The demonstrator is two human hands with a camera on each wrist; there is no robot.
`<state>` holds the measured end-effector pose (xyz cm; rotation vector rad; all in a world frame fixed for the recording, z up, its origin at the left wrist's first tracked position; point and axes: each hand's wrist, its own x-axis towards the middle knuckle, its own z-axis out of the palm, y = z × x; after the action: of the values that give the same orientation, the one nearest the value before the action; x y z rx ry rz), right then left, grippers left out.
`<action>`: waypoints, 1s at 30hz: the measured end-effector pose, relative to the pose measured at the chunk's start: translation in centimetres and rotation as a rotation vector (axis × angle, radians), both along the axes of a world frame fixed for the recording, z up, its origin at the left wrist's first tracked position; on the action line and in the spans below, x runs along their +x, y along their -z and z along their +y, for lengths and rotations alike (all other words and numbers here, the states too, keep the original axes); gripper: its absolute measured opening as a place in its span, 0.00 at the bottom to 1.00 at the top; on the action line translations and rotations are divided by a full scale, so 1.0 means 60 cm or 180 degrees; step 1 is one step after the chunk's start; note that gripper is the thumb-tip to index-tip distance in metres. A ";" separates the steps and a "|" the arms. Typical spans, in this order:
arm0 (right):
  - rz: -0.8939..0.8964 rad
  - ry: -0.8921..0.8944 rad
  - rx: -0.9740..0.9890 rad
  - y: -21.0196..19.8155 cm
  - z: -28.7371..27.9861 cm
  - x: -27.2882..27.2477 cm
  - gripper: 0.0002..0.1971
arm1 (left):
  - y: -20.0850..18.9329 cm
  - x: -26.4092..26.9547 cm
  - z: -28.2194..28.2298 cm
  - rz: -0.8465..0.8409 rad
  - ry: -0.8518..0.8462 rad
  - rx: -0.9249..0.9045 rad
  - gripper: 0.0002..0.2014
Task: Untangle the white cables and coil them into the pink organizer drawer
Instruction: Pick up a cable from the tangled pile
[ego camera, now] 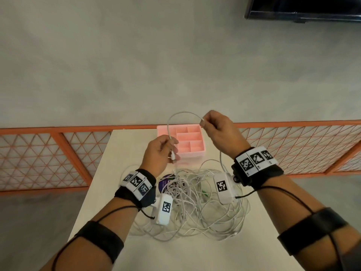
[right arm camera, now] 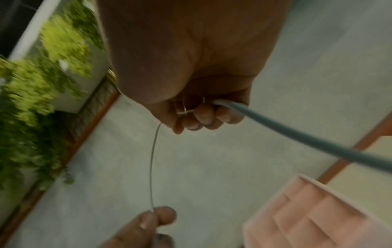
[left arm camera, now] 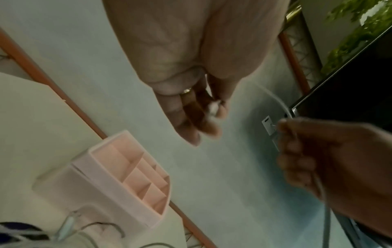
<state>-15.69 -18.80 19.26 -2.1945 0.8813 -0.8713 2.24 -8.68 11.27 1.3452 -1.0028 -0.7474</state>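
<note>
Both hands hold one white cable (ego camera: 176, 114) raised above the table, arched between them. My left hand (ego camera: 169, 151) grips it just above its white plug (ego camera: 173, 155); the same plug (left arm camera: 213, 108) shows between the left fingers (left arm camera: 192, 117) in the left wrist view. My right hand (ego camera: 205, 124) pinches the cable farther along, with the rest trailing down past the wrist. In the right wrist view the curled right fingers (right arm camera: 203, 115) close round the cable (right arm camera: 297, 140). A tangled heap of white cables (ego camera: 195, 208) lies on the table. The pink organizer drawer (ego camera: 195, 136) stands behind it, its compartments bare.
The white table (ego camera: 121, 153) is narrow, with its far edge just behind the organizer. An orange lattice railing (ego camera: 58, 153) runs behind it. A round purple object (ego camera: 163, 185) lies partly under the cable heap. A dark screen (ego camera: 304, 8) hangs at the top right.
</note>
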 end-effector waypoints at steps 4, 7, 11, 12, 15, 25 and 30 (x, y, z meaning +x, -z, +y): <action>0.0562 0.0244 0.0197 0.049 -0.004 -0.007 0.11 | 0.020 0.011 0.002 -0.0686 -0.0141 0.0208 0.12; 0.0929 0.0008 0.0080 0.060 0.003 -0.004 0.19 | 0.041 0.004 0.007 -0.0935 0.0176 0.0401 0.10; 0.1494 -0.0692 0.0198 0.087 0.024 0.014 0.11 | 0.044 -0.007 0.005 -0.0892 0.0226 0.0470 0.10; 0.1414 -0.0712 0.0235 0.095 0.026 0.017 0.10 | 0.041 -0.009 0.004 -0.0820 0.0174 0.0454 0.08; 0.1075 -0.0571 0.0391 0.103 0.028 0.023 0.09 | 0.031 -0.009 0.003 -0.0288 -0.0082 0.0412 0.03; 0.0401 -0.0749 0.0540 0.118 0.049 0.056 0.07 | 0.000 -0.013 -0.013 0.2100 -0.0156 -0.0186 0.06; 0.1022 -0.0757 0.0524 0.162 0.041 0.015 0.12 | -0.016 0.023 -0.004 0.2082 -0.0536 -0.0495 0.13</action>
<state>-14.78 -16.34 9.54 -2.2681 0.7839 -0.3267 3.63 -8.94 12.21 0.9358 -0.4105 -0.8802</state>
